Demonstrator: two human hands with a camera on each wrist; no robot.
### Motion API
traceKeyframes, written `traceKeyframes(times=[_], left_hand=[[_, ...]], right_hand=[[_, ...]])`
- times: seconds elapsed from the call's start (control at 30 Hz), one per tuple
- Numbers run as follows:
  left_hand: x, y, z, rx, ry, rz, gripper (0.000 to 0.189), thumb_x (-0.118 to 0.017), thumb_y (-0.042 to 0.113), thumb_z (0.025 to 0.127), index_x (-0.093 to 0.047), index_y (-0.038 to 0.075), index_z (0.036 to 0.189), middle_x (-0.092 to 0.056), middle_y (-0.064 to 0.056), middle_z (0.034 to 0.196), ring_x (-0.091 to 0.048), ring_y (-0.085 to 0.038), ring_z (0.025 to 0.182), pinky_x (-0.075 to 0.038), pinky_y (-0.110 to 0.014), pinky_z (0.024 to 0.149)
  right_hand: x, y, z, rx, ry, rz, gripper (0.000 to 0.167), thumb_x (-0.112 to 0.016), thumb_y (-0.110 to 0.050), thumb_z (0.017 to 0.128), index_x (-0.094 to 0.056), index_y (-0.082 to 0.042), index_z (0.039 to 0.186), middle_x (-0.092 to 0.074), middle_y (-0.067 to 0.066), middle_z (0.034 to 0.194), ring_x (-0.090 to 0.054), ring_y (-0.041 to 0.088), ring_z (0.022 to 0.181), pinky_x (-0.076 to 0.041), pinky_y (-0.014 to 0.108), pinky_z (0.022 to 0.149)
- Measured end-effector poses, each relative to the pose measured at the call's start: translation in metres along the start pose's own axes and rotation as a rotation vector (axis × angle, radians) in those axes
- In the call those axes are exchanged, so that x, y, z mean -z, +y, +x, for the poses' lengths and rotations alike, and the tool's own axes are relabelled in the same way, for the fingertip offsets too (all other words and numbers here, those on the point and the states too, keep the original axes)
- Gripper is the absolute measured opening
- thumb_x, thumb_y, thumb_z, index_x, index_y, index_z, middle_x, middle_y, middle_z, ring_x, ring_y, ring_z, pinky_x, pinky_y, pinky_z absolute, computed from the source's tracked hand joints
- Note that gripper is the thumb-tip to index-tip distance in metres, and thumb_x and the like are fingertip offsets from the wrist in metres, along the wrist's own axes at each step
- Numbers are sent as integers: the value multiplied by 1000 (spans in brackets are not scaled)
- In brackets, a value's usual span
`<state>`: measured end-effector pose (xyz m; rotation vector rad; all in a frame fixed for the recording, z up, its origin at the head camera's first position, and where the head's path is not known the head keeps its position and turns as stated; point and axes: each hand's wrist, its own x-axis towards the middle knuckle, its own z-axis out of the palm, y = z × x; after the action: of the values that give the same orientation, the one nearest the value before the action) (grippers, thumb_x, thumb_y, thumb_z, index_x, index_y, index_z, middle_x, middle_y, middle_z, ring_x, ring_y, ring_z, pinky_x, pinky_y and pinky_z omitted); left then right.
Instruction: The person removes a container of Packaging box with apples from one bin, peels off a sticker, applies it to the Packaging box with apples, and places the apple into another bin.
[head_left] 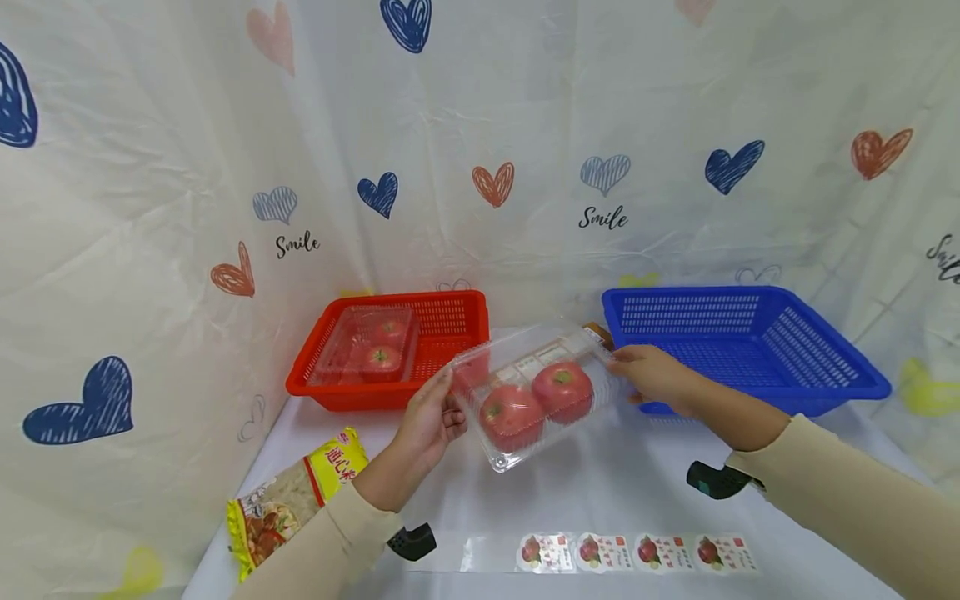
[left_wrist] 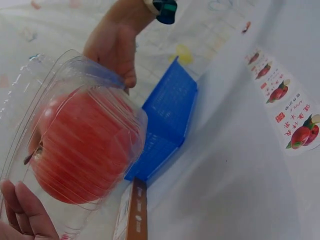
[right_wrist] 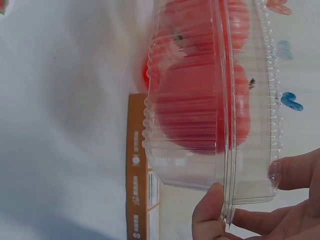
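A clear plastic clamshell box (head_left: pixel 540 435) with two red apples (head_left: pixel 562 392) inside hangs tilted above the white table, its lid closed over them. At its left end, my left hand (head_left: pixel 429 425) grips the box's edge, with the thumb on the near side. My right hand (head_left: pixel 656 379) holds the opposite end. In the right wrist view, the fingers (right_wrist: pixel 207 212) pinch the clear rim at that corner. One apple (left_wrist: pixel 87 147) fills much of the box in the left wrist view.
A red basket (head_left: pixel 386 398) at the back left holds another clamshell of apples (head_left: pixel 378 342). A blue basket (head_left: pixel 750 383) stands back right. A brown-edged box (right_wrist: pixel 137 175) lies behind. A yellow food bag (head_left: pixel 296 500) lies front left, a strip of apple stickers (head_left: pixel 663 552) in front.
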<state>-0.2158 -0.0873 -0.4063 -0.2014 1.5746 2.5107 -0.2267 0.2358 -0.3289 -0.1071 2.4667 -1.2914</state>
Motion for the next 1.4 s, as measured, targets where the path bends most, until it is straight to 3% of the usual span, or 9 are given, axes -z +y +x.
traceKeyframes(times=[0.6,0.83,0.9,1.1,1.4], left_hand=[[-10,-14,6,76,-37,93,45,-57,36,98,-53,16,139,-49,-4,80,-47,-14,62,-50,-24,61],[-13,-25,8,93,-43,70,20,-60,32,98,-57,12,100,-49,-2,71,-47,-11,56,-50,-23,57],[-13,-27,9,95,-38,77,20,-61,32,97,-56,12,96,-50,-2,72,-49,-12,58,-51,-24,58],[-13,-31,10,90,-32,115,21,-61,28,97,-56,8,102,-53,-5,79,-52,-16,67,-52,-25,63],[-11,-38,18,120,3,145,28,-66,30,93,-57,6,106,-53,-5,83,-52,-17,71,-50,-24,61]], right_hand=[[-7,42,-36,-9,16,98,55,-46,-27,104,-30,9,142,-39,29,134,-41,43,113,-54,41,82],[-8,59,-45,-48,-3,153,58,-50,-29,102,-29,9,142,-41,23,125,-41,34,104,-54,42,80],[-9,64,-47,-42,-18,171,61,-50,-30,102,-26,9,143,-40,24,125,-40,33,104,-54,42,80],[-14,74,-57,-35,-43,226,71,-54,-33,100,-20,7,146,-36,27,131,-39,33,103,-53,43,80],[-24,83,-62,-30,-62,303,70,-52,-29,102,-13,6,148,-36,24,122,-39,33,98,-52,44,77]])
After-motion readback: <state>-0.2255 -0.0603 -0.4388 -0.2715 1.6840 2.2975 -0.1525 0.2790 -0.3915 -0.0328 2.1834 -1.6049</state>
